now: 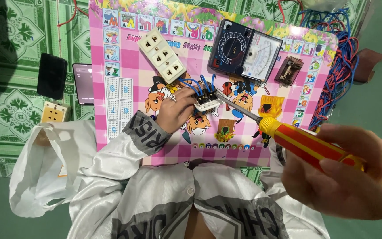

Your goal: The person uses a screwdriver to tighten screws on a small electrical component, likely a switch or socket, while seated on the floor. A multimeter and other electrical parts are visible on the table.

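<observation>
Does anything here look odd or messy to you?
Yes: a tangle of red and blue wires spills off the pink board's far right edge, and that board is a children's alphabet mat used under electrical parts.

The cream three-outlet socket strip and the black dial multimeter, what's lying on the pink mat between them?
In the head view, nothing lies between the cream socket strip and the black multimeter: only bare pink mat with printed pictures.

An analog multimeter [245, 50] is lying on the pink alphabet board [120, 88], just beside a clear-cased relay [288, 70]. A white triple socket strip [162, 55] is sitting at the board's upper left. Red and blue wires [339, 57] are trailing off its right edge. Two phones [67, 79] and a yellow socket block [55, 112] are resting on the green floor mat [9, 102].
</observation>
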